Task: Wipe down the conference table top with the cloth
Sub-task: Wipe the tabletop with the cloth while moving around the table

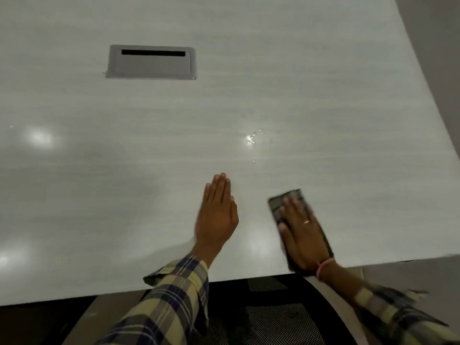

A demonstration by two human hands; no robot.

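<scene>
Hands worked near the front edge of a pale grey worktop (149, 150). The right hand (302, 235) lay flat on a dark folded cloth (286, 199), fingers (290, 207) straight and slightly spread, pressing it to the surface close to the near edge. The left hand (216, 215) rested just beside it, apart from the cloth, fingers together and straight, holding nothing. Water droplets (256, 140) glistened beyond the hands. A grey cable hatch (151, 63) sat farther back on the left. Both plaid sleeves (171, 295) reached over a black mesh chair (273, 314) below the edge.
</scene>
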